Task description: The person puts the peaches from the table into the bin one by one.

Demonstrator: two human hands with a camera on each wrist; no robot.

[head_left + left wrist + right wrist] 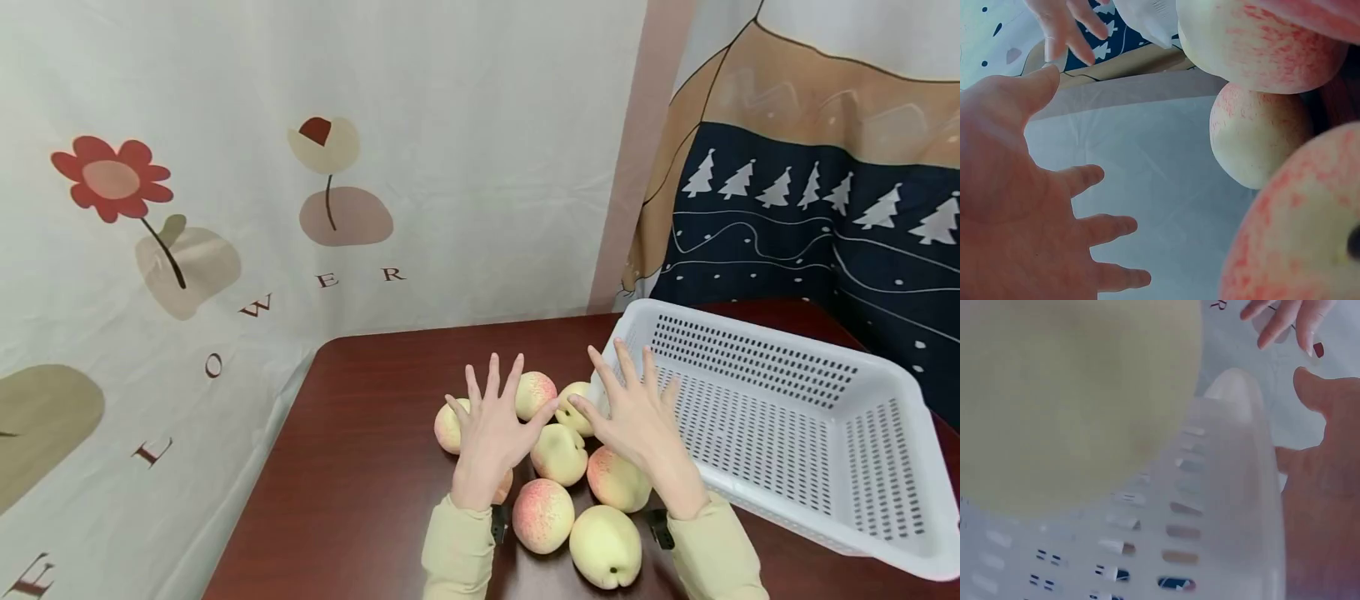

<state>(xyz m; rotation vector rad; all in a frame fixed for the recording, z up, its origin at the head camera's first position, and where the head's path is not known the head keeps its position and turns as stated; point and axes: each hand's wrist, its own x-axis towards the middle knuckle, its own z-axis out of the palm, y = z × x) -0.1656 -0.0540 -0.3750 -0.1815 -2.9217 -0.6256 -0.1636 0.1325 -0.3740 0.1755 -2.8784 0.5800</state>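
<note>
Above a loose cluster of peaches, both hands hang with fingers straight and spread, holding nothing. My left hand [495,433] is over the cluster's left side, partly covering a pale peach [447,429] and another by the wrist. The right hand [637,417] overlaps the left end of a white plastic basket [780,442] in the head view. Between and below the hands lie a yellow peach [558,456], a blushed peach [619,481], a red-speckled peach [542,517] and a pale yellow peach [606,547]. In the left wrist view, a peach [1260,137] sits beyond the spread fingers.
The perforated basket stands on the right of the dark red table [360,467], with no peaches in it. A white curtain [480,167] with printed flowers hangs behind the table, and a dark tree-patterned cloth [757,242] hangs at the back right.
</note>
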